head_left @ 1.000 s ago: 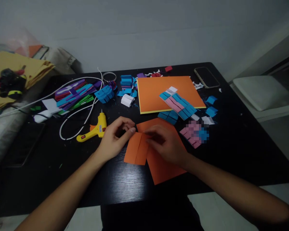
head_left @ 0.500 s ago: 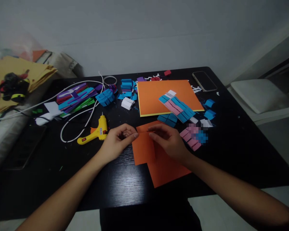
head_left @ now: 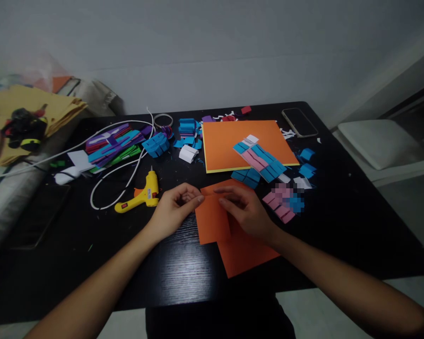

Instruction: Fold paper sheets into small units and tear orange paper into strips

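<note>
Between my hands is a small piece of orange paper (head_left: 212, 223), overlapping a larger orange sheet (head_left: 245, 256) on the table. My left hand (head_left: 176, 207) has thumb and fingers closed on the upper left edge of the small piece. My right hand (head_left: 247, 212) is curled over its upper right part, thumb and fingertips pinching near a crease that runs across the top. Its palm covers part of the larger sheet. Left of my left hand lies a yellow glue gun (head_left: 141, 194).
Behind my hands lies an orange and yellow paper stack (head_left: 240, 136) with a blue and pink slitted paper strip (head_left: 259, 160) on it. Coloured paper bundles (head_left: 116, 143) and a white cable (head_left: 109, 205) lie left. A phone (head_left: 299, 122) sits back right; a dark flat device (head_left: 38, 216) lies left.
The view has shifted slightly, so the table appears a little lower. Both hands keep nearly the same hold on the orange paper.
</note>
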Action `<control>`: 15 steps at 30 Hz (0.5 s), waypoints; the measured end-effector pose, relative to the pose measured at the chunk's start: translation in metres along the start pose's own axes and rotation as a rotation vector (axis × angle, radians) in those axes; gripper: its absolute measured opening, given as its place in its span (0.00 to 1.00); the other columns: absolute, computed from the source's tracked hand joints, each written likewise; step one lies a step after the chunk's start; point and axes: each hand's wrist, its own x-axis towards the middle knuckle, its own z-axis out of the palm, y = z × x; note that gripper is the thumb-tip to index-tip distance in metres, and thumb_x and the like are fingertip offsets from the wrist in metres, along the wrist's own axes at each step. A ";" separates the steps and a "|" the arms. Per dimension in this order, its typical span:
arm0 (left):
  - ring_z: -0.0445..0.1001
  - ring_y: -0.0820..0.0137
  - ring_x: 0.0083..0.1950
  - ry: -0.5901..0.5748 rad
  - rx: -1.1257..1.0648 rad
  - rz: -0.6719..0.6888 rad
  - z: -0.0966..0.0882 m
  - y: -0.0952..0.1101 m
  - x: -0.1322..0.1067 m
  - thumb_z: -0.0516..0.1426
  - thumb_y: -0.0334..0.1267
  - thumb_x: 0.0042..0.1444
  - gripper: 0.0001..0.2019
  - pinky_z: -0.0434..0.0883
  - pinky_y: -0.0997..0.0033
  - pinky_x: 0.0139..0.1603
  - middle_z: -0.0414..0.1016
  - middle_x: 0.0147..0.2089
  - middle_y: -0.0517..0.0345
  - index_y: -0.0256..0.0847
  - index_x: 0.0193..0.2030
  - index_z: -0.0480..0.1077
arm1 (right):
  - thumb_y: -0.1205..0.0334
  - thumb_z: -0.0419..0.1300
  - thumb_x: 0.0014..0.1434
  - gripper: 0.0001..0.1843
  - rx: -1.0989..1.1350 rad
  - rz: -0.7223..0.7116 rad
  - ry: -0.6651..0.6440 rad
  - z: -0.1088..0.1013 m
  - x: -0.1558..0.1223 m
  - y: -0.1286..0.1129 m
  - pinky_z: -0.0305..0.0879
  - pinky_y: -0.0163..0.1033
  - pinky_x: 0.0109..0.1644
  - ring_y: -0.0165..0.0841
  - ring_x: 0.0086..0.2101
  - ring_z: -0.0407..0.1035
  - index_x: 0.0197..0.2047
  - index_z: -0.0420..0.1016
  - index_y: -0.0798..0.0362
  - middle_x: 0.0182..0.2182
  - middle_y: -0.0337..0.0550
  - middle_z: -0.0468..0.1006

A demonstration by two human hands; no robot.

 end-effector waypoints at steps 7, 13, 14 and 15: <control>0.70 0.72 0.31 0.026 0.008 -0.017 -0.002 0.000 0.000 0.65 0.49 0.60 0.15 0.67 0.73 0.33 0.73 0.29 0.61 0.37 0.41 0.77 | 0.57 0.65 0.64 0.11 -0.007 0.001 0.017 0.000 0.001 0.002 0.77 0.43 0.44 0.37 0.40 0.80 0.48 0.82 0.48 0.40 0.42 0.85; 0.70 0.73 0.31 0.037 -0.014 -0.031 -0.002 -0.002 0.001 0.65 0.48 0.60 0.15 0.67 0.74 0.34 0.73 0.29 0.61 0.37 0.43 0.77 | 0.57 0.67 0.61 0.10 0.068 0.041 0.011 0.000 0.003 0.003 0.77 0.42 0.47 0.35 0.41 0.80 0.46 0.80 0.48 0.40 0.41 0.85; 0.70 0.73 0.30 0.040 -0.008 -0.026 -0.002 -0.002 0.001 0.65 0.48 0.60 0.15 0.66 0.74 0.34 0.73 0.29 0.61 0.37 0.43 0.77 | 0.58 0.68 0.60 0.10 0.081 0.046 0.009 0.000 0.003 0.004 0.77 0.42 0.47 0.35 0.41 0.80 0.45 0.80 0.48 0.40 0.41 0.85; 0.69 0.73 0.30 0.041 0.000 -0.021 -0.002 -0.002 0.001 0.65 0.48 0.60 0.15 0.66 0.74 0.33 0.72 0.29 0.61 0.37 0.42 0.77 | 0.58 0.69 0.60 0.10 0.091 0.047 0.009 0.000 0.003 0.005 0.77 0.41 0.47 0.35 0.41 0.80 0.45 0.80 0.48 0.40 0.41 0.85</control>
